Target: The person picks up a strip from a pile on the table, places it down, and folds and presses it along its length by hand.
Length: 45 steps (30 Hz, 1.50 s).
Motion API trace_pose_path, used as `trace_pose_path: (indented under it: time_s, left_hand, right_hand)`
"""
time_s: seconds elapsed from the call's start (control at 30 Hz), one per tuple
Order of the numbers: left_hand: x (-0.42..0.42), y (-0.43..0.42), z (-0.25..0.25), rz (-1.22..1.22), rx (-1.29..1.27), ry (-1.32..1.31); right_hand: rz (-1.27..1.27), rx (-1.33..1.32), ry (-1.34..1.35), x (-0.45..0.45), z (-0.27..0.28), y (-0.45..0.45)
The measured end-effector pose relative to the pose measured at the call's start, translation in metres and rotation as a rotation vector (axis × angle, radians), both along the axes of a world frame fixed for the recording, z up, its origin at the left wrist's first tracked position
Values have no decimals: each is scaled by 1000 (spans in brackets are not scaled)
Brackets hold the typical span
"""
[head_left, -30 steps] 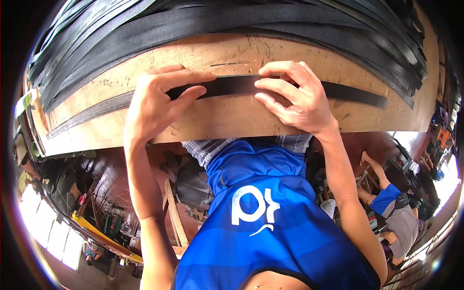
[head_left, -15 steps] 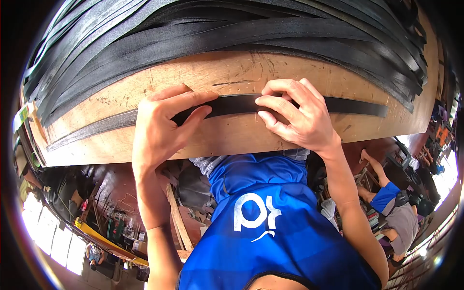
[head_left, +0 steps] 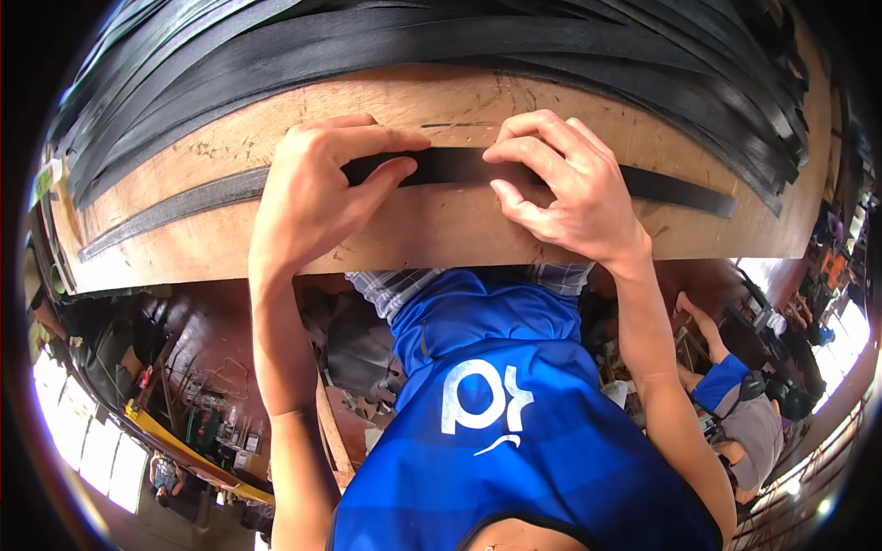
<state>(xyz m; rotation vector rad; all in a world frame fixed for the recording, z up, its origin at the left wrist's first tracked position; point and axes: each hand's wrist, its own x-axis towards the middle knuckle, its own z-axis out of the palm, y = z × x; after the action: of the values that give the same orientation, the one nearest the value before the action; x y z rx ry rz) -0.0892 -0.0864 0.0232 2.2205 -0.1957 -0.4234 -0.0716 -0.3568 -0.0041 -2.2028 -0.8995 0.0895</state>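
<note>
In the upper middle of the frame, the black strip lies on the wooden board, and at it the left hand and right hand each have thumb and fingertips slightly apart.

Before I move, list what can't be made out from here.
Black strip: sections beneath the left hand and right hand; head view, hidden by them.
Strip pile: far side; head view, cut by top edge.
Lower-left clutter: individual items; head view, too small.
</note>
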Motion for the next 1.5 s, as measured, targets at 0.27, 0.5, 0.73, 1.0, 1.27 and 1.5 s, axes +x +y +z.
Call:
trace_pose_path:
  time_s: [0.27,0.5,0.73,1.0,1.27,1.5]
  left_hand:
    - [-2,-1,-3,4,7,-49]
    - [-1,-1,0,-13,4,-43]
    - [2,2,2,-59,-16,-47]
    - [3,1,3,-73,1,-52]
    - [-3,-6,4,-4,19,-19]
    - [-2,-6,6,-23,70,-3]
  right_hand:
    - [-8,-55,-13,-2,1,-1]
    - [-1,-7,17,-6,3,-4]
    - [-11,64,8,-7,-6,-11]
    - [-8,8,9,-6,0,-5]
    - [-11,-57,44,-4,9,4]
    - [10,-47,48,-1,7,9]
